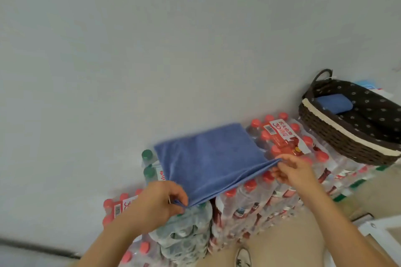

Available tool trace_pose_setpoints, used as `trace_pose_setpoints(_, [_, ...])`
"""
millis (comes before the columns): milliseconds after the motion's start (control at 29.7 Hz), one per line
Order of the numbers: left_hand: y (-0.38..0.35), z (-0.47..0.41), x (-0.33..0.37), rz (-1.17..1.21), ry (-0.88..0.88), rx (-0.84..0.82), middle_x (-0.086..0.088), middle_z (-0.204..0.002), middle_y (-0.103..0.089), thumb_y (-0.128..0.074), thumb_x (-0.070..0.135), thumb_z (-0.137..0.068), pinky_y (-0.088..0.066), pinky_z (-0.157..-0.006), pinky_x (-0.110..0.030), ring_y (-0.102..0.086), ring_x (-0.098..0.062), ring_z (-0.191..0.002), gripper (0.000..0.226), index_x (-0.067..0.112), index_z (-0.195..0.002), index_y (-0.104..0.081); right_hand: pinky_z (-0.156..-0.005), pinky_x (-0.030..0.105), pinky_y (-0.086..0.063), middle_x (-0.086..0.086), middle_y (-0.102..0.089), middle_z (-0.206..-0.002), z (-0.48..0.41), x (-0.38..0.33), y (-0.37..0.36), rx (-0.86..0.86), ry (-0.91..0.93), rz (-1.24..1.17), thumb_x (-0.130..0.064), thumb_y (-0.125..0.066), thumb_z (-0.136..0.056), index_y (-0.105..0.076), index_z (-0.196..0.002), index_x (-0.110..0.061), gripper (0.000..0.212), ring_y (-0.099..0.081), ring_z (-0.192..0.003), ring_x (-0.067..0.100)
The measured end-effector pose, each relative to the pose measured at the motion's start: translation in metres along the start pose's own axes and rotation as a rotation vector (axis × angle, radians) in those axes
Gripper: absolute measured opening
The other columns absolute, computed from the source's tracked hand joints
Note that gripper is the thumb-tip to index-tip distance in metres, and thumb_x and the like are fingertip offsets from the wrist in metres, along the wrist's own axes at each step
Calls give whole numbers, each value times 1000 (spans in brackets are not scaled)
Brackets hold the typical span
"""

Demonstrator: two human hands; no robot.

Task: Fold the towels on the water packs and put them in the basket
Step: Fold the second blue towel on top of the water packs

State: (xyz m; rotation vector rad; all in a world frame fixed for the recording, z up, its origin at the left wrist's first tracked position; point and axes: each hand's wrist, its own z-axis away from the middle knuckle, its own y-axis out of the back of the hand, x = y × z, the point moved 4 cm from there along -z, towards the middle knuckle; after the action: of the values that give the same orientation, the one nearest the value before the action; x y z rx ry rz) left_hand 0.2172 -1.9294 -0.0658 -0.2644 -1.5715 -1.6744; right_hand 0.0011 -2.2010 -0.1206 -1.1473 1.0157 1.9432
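Observation:
A blue towel lies folded double over the stacked water packs with red caps. My left hand pinches its near left corner. My right hand pinches the near right corner, and the doubled near edge hangs taut between them. A dark brown woven basket with a dotted lining stands on the packs at the right. Inside it lies another folded blue towel.
A plain pale wall fills the view behind the packs. Green-capped bottles stand left of the towel. A shoe shows on the beige floor below. A white frame edge sits at lower right.

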Motion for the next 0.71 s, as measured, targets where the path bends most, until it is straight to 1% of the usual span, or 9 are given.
trace_pose_setpoints(67, [-14,0,-10,-42,-20,-63,19,-78,-65,-77,12,-70,-44,-67,-11,-60,1,-74,36,44,-64,-62,-70,31,-55,20,-70,-84,6,15,0,3,-82,-62,3,-47,-95,-64,-98,3,17,-68,-76,27])
trace_pose_setpoints(202, [-26,0,-13,-112,-52,-142,17,-77,-61,-71,13,-70,-41,-64,-8,-56,2,-72,30,41,-66,-60,-70,31,-52,18,-68,-91,14,23,2,52,-211,-172,-10,-52,-93,-66,-93,3,19,-66,-86,31])
trace_pose_setpoints(269, [-32,2,-12,-136,-65,-186,18,-77,-60,-70,15,-71,-41,-64,-8,-55,1,-72,24,38,-70,-62,-71,31,-52,17,-68,-93,14,27,0,54,-205,-114,-14,-60,-91,-67,-90,1,17,-66,-86,29])
trace_pose_setpoints(337, [-37,4,-12,-151,-86,-216,21,-75,-57,-70,15,-72,-38,-63,-6,-53,4,-71,17,31,-78,-69,-69,29,-52,19,-68,-93,14,30,-2,47,-178,-53,-7,-67,-86,-67,-89,-1,6,-64,-80,24])
trace_pose_setpoints(370, [-40,5,-11,-148,-93,-223,22,-74,-56,-69,15,-72,-38,-63,-6,-52,6,-70,16,27,-82,-71,-68,30,-51,20,-67,-92,15,32,-2,44,-171,-27,-2,-68,-84,-66,-90,-1,6,-62,-76,23])
trace_pose_setpoints(471, [-47,5,-10,-134,-102,-220,23,-73,-56,-65,11,-71,-38,-62,-5,-53,8,-70,22,24,-86,-73,-77,40,-53,10,-66,-93,14,33,2,80,-163,38,-1,-69,-83,-64,-102,-5,21,-61,-80,22])
trace_pose_setpoints(538, [-52,4,-7,-119,-103,-213,23,-72,-56,-61,9,-66,-37,-61,-5,-53,7,-69,28,23,-86,-74,-78,37,-53,5,-65,-95,14,30,6,117,-142,78,-1,-69,-83,-64,-110,-7,28,-61,-86,21])
trace_pose_setpoints(606, [-59,1,-1,-110,-128,-231,18,-73,-59,-58,9,-64,-38,-59,-7,-52,3,-66,29,22,-85,-73,-78,32,-49,5,-65,-98,13,25,8,148,-103,158,-1,-68,-84,-65,-113,-5,30,-60,-89,21])
trace_pose_setpoints(707, [-77,-3,9,-125,-159,-298,9,-82,-67,-58,11,-64,-38,-57,-7,-52,1,-63,29,21,-87,-73,-81,34,-49,4,-64,-97,9,13,8,156,-37,354,-1,-64,-87,-67,-111,-7,25,-58,-90,21])
